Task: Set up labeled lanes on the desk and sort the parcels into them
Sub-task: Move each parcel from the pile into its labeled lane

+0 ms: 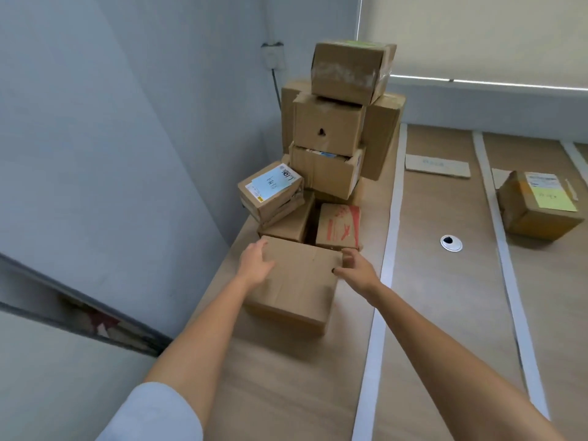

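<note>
hands: left (254, 265) | right (358, 270) | both outstretched, gripping box (296, 281) sides

Plain brown parcel (296, 281) flat on desk (286, 393), nearest; parcel stack (331, 138) behind, against wall.

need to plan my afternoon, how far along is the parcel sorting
Done: white tape strips mark lanes, a cardboard label lies in one, and one parcel sits in another. In hand: left hand and right hand grip a plain box. Left: the stack.
</note>
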